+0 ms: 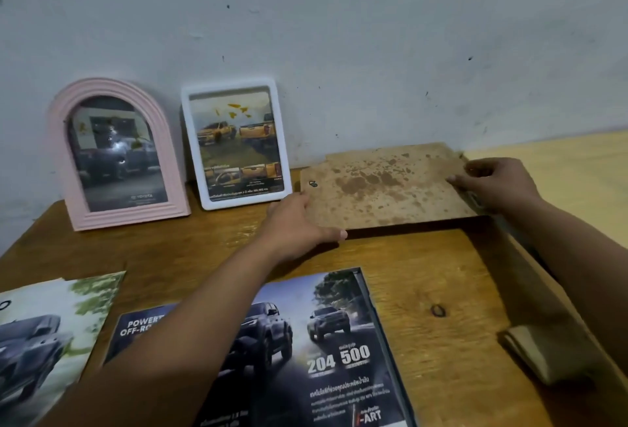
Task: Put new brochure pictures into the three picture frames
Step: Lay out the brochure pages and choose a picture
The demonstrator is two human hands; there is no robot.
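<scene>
Head view: a wooden table (204, 250) set against a pale, marked wall (339, 36).
Stained board: a brown, blotchy backing board (380, 188) lies face down at the back right of the table, its far edge close to the wall, a small metal tab near its left edge.
Left hand: left hand (299, 219) grips the board's left near corner, thumb on the front edge, fingers curled round the left side.
Right hand: right hand (492, 182) holds the board's right edge, fingers spread on top, thumb side hidden.
Pink frame: an arched pink frame (115, 154) stands upright at the back left, leaning toward the wall, a dark truck picture inside.
White frame: a rectangular white frame (236, 144) stands just right of the pink one, between it and the board, showing yellow pickup trucks.
Open brochure: a dark car brochure (323, 352) lies flat at the near edge, partly under the left forearm.
Second brochure: another brochure (44, 335) lies at the near left, beside the first.
Folded piece: a tan folded object (543, 355) rests at the near right of the table; what it is cannot be told.
</scene>
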